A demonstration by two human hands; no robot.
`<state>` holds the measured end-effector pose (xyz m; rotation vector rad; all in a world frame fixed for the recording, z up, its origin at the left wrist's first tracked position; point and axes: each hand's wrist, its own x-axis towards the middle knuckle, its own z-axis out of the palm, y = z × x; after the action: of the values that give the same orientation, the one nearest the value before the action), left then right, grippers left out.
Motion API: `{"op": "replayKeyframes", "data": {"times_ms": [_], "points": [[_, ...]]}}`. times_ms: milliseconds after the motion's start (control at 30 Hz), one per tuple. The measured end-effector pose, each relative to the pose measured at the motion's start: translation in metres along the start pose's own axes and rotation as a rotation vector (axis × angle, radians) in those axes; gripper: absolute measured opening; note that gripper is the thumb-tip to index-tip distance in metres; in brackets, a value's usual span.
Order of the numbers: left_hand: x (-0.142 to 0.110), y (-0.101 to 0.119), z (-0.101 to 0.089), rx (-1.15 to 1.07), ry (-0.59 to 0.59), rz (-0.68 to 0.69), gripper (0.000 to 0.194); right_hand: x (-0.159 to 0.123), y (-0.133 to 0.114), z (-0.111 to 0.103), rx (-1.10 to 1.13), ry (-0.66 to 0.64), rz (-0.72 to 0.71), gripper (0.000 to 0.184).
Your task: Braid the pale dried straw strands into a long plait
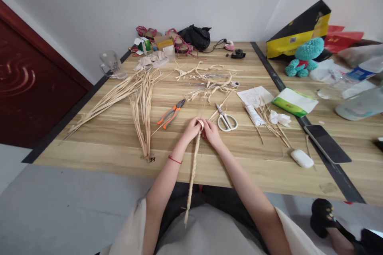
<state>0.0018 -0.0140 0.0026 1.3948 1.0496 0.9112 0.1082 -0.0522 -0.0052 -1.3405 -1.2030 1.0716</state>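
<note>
A braided straw cord [194, 165] hangs from between my hands over the table's front edge, its lower end tilted toward my lap. My left hand [192, 128] is closed on the upper end of the braid, where a pale strip loops up. Close against it, my right hand [210, 132] is closed on the same end, its fingertips partly hidden. White-handled scissors [227, 122] lie just right of my right hand. Pliers with orange grips [172, 114] rest to the left of my left hand. Long bundles of straw strands [140, 107] lie farther left.
Straw scraps and metal rods [209, 81] lie beyond my hands. A glass mug [113, 65] stands at the back left. On the right are a phone [327, 143], a white case [302, 158], a tissue pack [295, 102] and a teal crocheted doll [306, 56]. Another person's foot [324, 217] shows below.
</note>
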Motion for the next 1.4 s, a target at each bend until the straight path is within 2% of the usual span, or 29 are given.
{"op": "replayKeyframes", "data": {"times_ms": [933, 1167, 1400], "points": [[0.0, 0.0011, -0.0007, 0.009, -0.026, 0.018, 0.01, 0.0001, 0.0008, -0.0001, 0.009, -0.001, -0.027, 0.041], [-0.0011, 0.0004, 0.0006, -0.096, -0.048, -0.018, 0.03, -0.0042, -0.003, 0.0011, 0.035, 0.01, -0.045, 0.05], [0.0003, 0.0007, 0.0005, -0.159, -0.029, -0.124, 0.041, -0.0062, -0.0069, 0.0003, 0.049, 0.025, -0.055, 0.045]]}}
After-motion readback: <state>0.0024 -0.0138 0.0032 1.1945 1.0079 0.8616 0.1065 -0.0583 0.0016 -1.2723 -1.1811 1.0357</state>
